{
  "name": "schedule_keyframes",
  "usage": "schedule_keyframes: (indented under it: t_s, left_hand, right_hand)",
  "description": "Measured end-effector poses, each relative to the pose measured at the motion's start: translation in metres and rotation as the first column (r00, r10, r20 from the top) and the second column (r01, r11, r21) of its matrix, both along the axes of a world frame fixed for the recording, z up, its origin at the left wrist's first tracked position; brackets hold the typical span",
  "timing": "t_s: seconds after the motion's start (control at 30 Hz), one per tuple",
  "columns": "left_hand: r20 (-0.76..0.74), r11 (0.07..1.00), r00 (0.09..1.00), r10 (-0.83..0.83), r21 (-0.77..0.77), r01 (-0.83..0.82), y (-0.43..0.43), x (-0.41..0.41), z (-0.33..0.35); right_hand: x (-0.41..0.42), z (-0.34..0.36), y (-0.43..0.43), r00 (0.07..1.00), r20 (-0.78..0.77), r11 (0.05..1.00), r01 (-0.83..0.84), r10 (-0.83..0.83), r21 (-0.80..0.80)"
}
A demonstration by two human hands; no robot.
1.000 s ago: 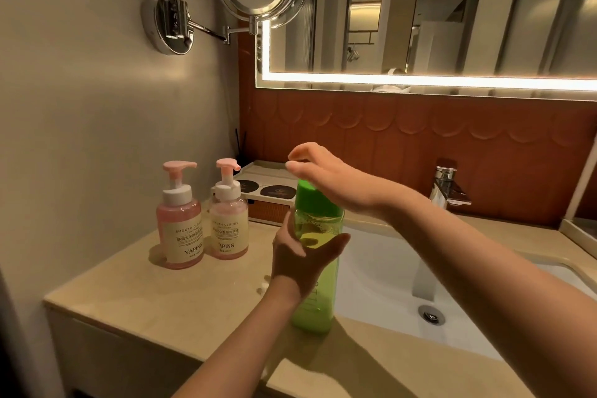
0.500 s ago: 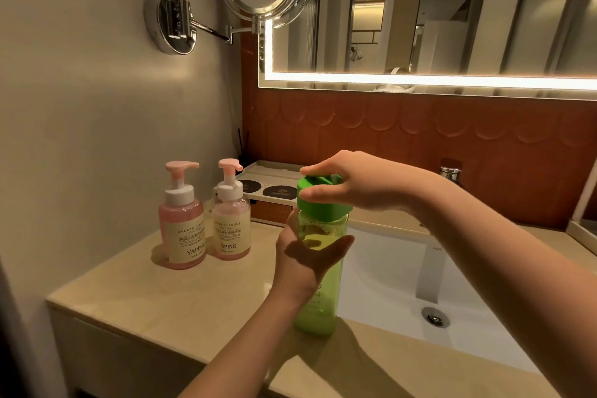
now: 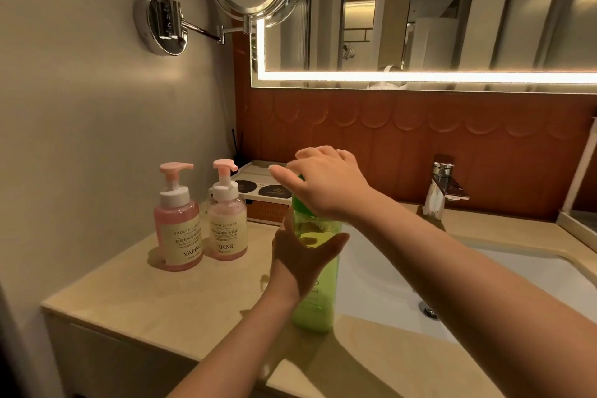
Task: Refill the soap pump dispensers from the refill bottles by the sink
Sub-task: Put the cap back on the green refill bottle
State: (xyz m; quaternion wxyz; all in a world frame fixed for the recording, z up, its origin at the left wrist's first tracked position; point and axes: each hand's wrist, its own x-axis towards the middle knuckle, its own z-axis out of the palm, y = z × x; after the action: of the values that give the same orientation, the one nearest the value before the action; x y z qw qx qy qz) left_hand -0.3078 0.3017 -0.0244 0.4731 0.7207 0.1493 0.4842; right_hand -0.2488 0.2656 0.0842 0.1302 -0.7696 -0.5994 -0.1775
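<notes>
Green refill bottle (image 3: 318, 300) stands upright on the worktop (image 3: 161, 294), at the lip of the sink (image 3: 371, 284); its long axis is vertical and its base is down flat. The left hand (image 3: 300, 255) grasps the body at about mid-height, thumb across the near face and fingers round the far side. The right hand (image 3: 326, 184) sits directly above, palm over the green cap (image 3: 299, 187), which shows only as a sliver under the fingers. Its forefinger is stretched out past the cap toward the wall and its thumb is hidden, so I cannot tell whether it pinches the cap or merely lies on it. Judgement: the step in hand is cap removal. The governing relation is that the cap lies straight below the right palm, on the bottle's axis, so a twist about the vertical should serve, with the left hand resisting rotation. The two pink pump dispensers (image 3: 179, 229) (image 3: 227, 226) stand just beside each other to the left of the bottle, well apart from it and nearer the left hand; their pump heads are on, and both look largely full. Risk: the bottle is at the basin edge, and a slip would tip it sinkward.
</notes>
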Motion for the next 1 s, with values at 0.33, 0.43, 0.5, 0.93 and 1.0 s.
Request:
schedule_keyframes:
  t_s: [0.33,0.43,0.5,0.93,1.0]
  left_hand:
    - [0.107,0.979,0.987,-0.120,-0.154,0.136,0.000,0.001,-0.005]
    - [0.132,0.973,0.983,-0.130,-0.174,0.152,-0.001,0.001,-0.003]
    - [0.119,0.974,0.984,-0.134,-0.165,0.152,0.000,0.001,-0.003]
    - [0.074,0.991,0.994,-0.081,-0.099,0.088,0.004,0.003,-0.007]
    - [0.068,0.993,0.995,-0.076,-0.084,0.081,0.003,0.005,-0.008]
  right_hand:
    - [0.023,0.029,-0.040,0.718,-0.665,0.912,-0.388,0.207,-0.135]
    - [0.024,0.032,-0.040,0.840,-0.490,0.909,-0.367,0.233,-0.198]
    - [0.019,0.034,-0.038,0.889,-0.391,0.920,-0.337,0.240,-0.201]
    - [0.001,0.026,-0.028,0.990,-0.007,0.976,-0.141,0.141,-0.164]
    - [-0.002,0.025,-0.029,0.995,0.051,0.983,-0.081,0.090,-0.163]
